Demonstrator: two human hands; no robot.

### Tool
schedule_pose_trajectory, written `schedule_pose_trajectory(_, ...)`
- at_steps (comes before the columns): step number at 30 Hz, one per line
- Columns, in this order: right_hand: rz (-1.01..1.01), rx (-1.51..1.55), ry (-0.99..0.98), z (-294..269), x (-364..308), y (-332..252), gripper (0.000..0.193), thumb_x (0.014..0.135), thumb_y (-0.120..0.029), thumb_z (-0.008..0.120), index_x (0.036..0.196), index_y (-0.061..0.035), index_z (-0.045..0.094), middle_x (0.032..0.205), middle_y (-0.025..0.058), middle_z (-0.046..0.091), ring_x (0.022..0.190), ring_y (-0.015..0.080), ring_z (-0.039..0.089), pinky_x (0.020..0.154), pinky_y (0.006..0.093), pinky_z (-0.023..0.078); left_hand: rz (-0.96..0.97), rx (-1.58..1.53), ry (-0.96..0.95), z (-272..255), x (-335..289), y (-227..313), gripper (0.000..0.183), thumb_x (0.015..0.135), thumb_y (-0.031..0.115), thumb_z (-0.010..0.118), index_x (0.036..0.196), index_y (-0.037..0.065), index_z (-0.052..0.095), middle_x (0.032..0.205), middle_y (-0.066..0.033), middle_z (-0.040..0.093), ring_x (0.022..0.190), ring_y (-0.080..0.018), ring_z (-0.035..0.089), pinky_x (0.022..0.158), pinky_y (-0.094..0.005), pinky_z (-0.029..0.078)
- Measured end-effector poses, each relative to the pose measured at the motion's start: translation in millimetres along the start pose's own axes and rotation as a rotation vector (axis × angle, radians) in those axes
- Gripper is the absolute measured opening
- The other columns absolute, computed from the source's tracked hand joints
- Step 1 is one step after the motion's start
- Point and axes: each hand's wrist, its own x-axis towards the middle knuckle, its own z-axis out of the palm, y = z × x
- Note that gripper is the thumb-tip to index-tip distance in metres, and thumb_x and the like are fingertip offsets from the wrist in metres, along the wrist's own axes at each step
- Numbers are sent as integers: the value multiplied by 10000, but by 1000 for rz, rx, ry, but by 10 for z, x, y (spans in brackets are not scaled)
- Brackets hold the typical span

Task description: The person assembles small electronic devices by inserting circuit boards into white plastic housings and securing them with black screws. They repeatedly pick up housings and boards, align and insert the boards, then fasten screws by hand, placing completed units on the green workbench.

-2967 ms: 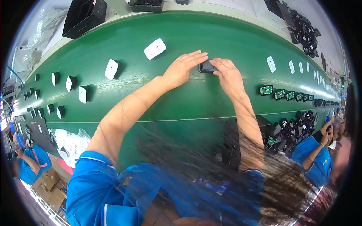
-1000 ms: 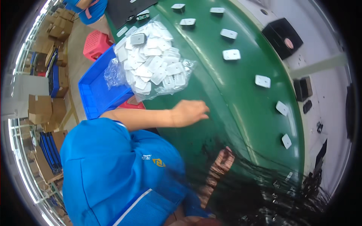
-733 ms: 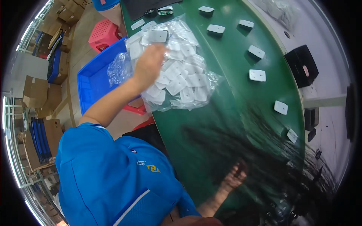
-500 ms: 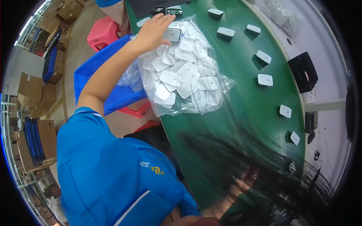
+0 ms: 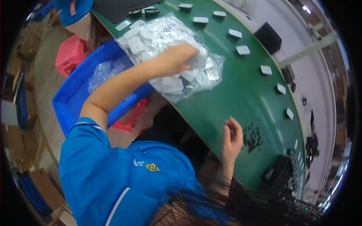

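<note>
Left hand [image 5: 177, 58] is up top center, fingers curled down into a clear plastic bag [image 5: 169, 52] stuffed with small white parts, gripping one I think. The bag sits on the green bench [image 5: 233, 98], hanging over a blue bin [image 5: 75, 98]. Right hand [image 5: 232, 137] rests loosely open at the bench edge, lower right, holding nothing.

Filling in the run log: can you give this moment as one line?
left hand: reaching into clear bag of white parts | right hand: resting open on green belt | blue bin: beside belt
</note>
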Motion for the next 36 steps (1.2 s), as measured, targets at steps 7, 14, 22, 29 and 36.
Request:
schedule_pose_trajectory(7, -92, 1, 8, 366, 96, 66, 520, 853, -162, 678, 1308, -32, 463, 1182, 126, 543, 1057, 210, 551, 871, 341, 489, 300, -190, -254, 744, -105, 872, 514, 669, 61, 739, 1132, 0, 523, 1018, -137, 566, 998, -314, 530, 867, -390, 444)
schedule_pose_trajectory(14, 144, 84, 27, 184, 172, 372, 380, 914, -179, 615, 1238, -3, 522, 1168, 137, 563, 1066, 178, 562, 840, 311, 500, 247, -219, -267, 1122, -69, 971, 575, 652, 50, 745, 1172, -10, 506, 1013, -137, 564, 999, -313, 524, 865, -381, 448)
schedule_pose_trajectory(22, 173, 0, 105, 320, 249, 328, 350, 849, -190, 683, 1126, -23, 548, 1077, 91, 560, 955, 182, 563, 828, 303, 465, 282, -232, -88, 1236, -173, 884, 592, 653, 104, 729, 1198, 9, 517, 997, -107, 543, 973, -276, 509, 821, -360, 456)
schedule_pose_trajectory(29, 187, -62, 217, 447, 287, 357, 313, 826, -165, 685, 1075, -38, 544, 1041, 76, 534, 896, 176, 516, 804, 308, 429, 193, -292, -99, 1205, -189, 900, 620, 642, 74, 727, 1231, 52, 535, 1051, -101, 561, 993, -293, 516, 852, -383, 445)
schedule_pose_trajectory(36, 186, 48, 220, 412, 257, 460, 292, 854, -193, 673, 1069, -40, 550, 1034, 85, 512, 867, 170, 531, 784, 299, 450, 126, -458, -121, 1276, -237, 941, 676, 625, 112, 767, 1249, 48, 515, 1061, -120, 546, 991, -305, 497, 874, -400, 425)
